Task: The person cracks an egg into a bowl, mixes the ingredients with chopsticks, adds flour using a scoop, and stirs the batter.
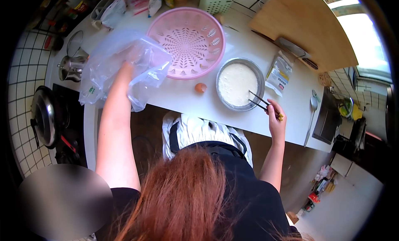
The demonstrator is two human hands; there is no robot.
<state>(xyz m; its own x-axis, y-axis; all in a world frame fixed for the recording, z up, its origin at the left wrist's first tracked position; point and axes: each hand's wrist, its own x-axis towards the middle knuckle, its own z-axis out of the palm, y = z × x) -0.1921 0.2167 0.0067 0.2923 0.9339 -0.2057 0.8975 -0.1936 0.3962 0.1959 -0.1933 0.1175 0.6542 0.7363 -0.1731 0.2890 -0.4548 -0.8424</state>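
My right hand (275, 114) is closed around a pair of dark chopsticks (259, 100), whose tips reach into a round metal bowl (219, 94). Pale, thick, slightly bumpy batter (237, 84) fills much of that bowl. On the left, my left hand (132, 58) is inside a translucent plastic bag (109, 77), its fingers veiled by the crumpled film. A pink perforated basket (220, 37) stands just right of the bag. Between basket and bowl lies a brown egg or piece of eggshell (200, 88).
A printed packet (279, 73) lies right of the bowl, near a knife (291, 47) by a large wooden board (307, 25). A spoon (311, 116) rests near the counter's right end. At left are a metal pot (71, 68) and a lidded pan (45, 116).
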